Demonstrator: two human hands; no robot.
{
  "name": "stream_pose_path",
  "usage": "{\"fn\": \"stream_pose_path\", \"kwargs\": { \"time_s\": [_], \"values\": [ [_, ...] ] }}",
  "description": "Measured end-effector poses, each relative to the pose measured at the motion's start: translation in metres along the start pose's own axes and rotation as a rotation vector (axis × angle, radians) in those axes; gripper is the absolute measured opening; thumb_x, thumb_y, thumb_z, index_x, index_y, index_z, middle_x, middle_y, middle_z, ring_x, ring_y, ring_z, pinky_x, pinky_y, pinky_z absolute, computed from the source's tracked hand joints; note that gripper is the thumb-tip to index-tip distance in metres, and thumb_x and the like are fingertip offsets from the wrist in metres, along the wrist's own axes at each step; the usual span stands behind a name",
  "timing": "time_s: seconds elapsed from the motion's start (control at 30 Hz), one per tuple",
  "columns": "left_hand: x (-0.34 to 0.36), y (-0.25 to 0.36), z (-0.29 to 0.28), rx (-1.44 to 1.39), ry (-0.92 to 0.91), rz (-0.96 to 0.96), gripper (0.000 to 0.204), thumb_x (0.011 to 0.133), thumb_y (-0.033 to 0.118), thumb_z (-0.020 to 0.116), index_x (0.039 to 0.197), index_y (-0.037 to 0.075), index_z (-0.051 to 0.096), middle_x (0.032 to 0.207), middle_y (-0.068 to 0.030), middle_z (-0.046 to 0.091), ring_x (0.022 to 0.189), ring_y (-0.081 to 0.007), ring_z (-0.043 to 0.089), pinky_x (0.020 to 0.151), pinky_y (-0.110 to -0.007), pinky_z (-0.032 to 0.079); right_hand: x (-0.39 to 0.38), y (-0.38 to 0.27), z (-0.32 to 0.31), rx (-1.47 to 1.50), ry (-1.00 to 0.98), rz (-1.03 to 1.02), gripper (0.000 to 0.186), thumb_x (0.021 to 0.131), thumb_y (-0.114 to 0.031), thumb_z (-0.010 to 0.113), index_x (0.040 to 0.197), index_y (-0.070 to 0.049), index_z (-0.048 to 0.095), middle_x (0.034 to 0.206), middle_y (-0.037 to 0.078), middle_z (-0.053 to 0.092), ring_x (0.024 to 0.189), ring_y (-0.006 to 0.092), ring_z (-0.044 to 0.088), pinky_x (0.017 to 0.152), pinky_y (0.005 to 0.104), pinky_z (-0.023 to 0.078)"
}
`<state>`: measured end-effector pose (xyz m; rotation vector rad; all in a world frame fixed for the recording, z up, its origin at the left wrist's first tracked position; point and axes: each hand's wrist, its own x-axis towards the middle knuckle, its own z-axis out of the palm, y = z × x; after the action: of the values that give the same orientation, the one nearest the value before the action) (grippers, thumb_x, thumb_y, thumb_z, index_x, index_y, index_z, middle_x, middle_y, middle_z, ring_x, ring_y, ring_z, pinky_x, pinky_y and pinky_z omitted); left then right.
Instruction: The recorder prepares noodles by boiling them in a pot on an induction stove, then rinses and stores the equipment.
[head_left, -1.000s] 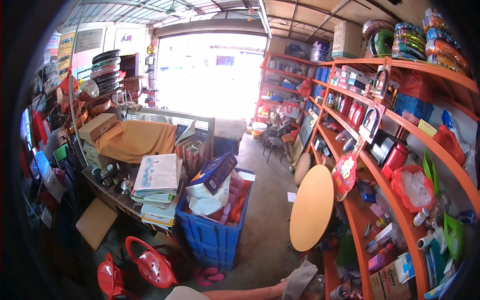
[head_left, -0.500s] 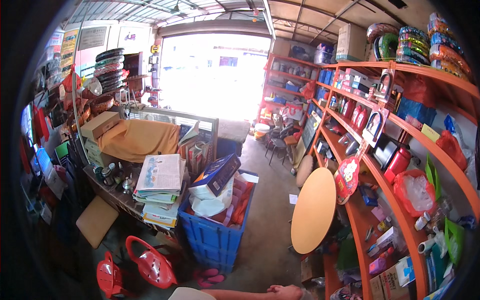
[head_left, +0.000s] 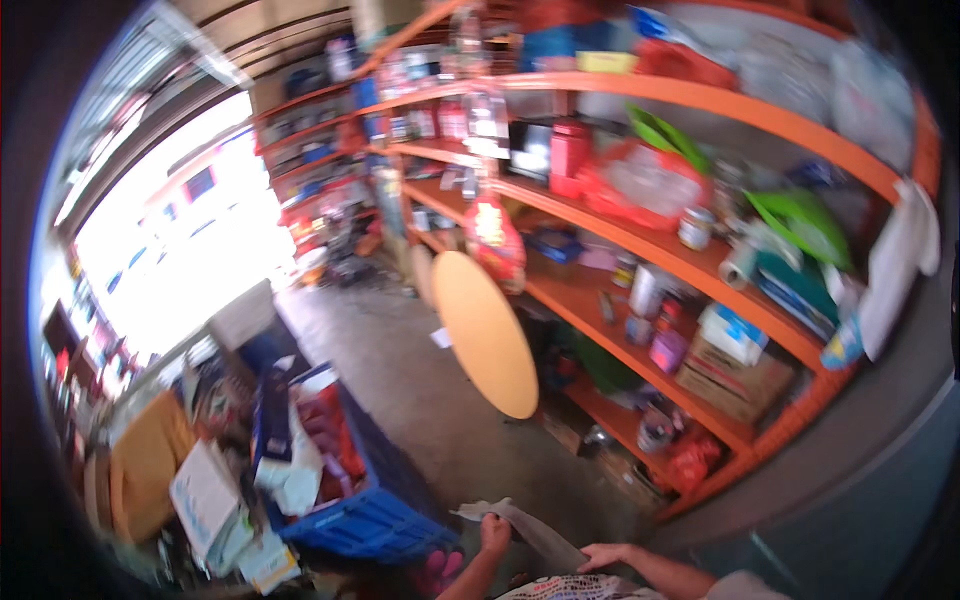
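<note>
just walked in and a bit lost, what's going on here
A person holds a pale cloth between two hands, with the left grip and the right grip both closed on it. A blue crate full of mixed things stands to the left, an oval board is farther ahead, and loaded orange shelves run along the right.
</note>
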<state>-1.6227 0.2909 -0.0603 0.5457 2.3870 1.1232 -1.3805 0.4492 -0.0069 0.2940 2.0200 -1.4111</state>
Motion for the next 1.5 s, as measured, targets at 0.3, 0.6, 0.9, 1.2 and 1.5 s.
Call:
{"fn": "stream_pose_path", "kwargs": {
  "time_s": [0.3,0.6,0.9,1.2,1.5],
  "values": [
    [0.035,-0.121,0.017,-0.220,-0.562,-0.123,0.028,0.085,0.021,0.062,0.099,-0.002,0.066,0.089,-0.0080,0.068,0.073,-0.0194,0.063,0.067,-0.034,0.051,-0.022,0.129,0.009,0.641,1.070,0.367,0.044,0.071,-0.029,0.075,0.101,-0.001,0.063,0.090,0.009,0.065,0.075,0.0177,0.060,0.065,0.0339,0.048],
    [0.051,-0.145,-0.056,0.642,-0.955,0.243,0.022,0.080,0.024,0.063,0.092,0.005,0.067,0.080,-0.0080,0.067,0.066,-0.0178,0.064,0.058,-0.033,0.052,-0.159,0.048,-0.153,1.428,2.200,-0.371,0.033,0.074,-0.006,0.063,0.107,-0.002,0.057,0.103,0.008,0.059,0.095,0.0193,0.058,0.082,0.0346,0.046],
    [0.063,-0.108,-0.114,0.638,-0.823,0.161,0.023,0.081,0.026,0.061,0.091,0.006,0.067,0.077,-0.0076,0.066,0.065,-0.0176,0.063,0.058,-0.033,0.052,-0.188,0.161,-0.298,0.876,2.488,-0.072,0.049,0.093,-0.033,0.047,0.132,-0.002,0.047,0.133,0.022,0.049,0.118,0.0335,0.049,0.099,0.0399,0.037],
    [0.042,-0.103,-0.083,0.405,-0.647,0.147,0.025,0.081,0.029,0.059,0.090,0.006,0.067,0.075,-0.0072,0.066,0.063,-0.0175,0.063,0.058,-0.034,0.052,-0.286,0.284,-0.308,0.853,2.563,-0.099,0.038,0.094,-0.024,0.042,0.121,0.001,0.054,0.117,0.015,0.059,0.101,0.0234,0.059,0.086,0.0350,0.048],
    [-0.060,-0.184,-0.054,0.174,-0.311,-0.107,0.028,0.082,0.031,0.057,0.089,0.006,0.067,0.072,-0.0068,0.066,0.062,-0.0174,0.063,0.058,-0.035,0.052,-0.101,0.140,-0.382,0.903,2.048,-0.279,0.032,0.092,-0.022,0.046,0.114,-0.001,0.057,0.106,0.014,0.060,0.088,0.0227,0.057,0.075,0.0359,0.047]
  ]
}}
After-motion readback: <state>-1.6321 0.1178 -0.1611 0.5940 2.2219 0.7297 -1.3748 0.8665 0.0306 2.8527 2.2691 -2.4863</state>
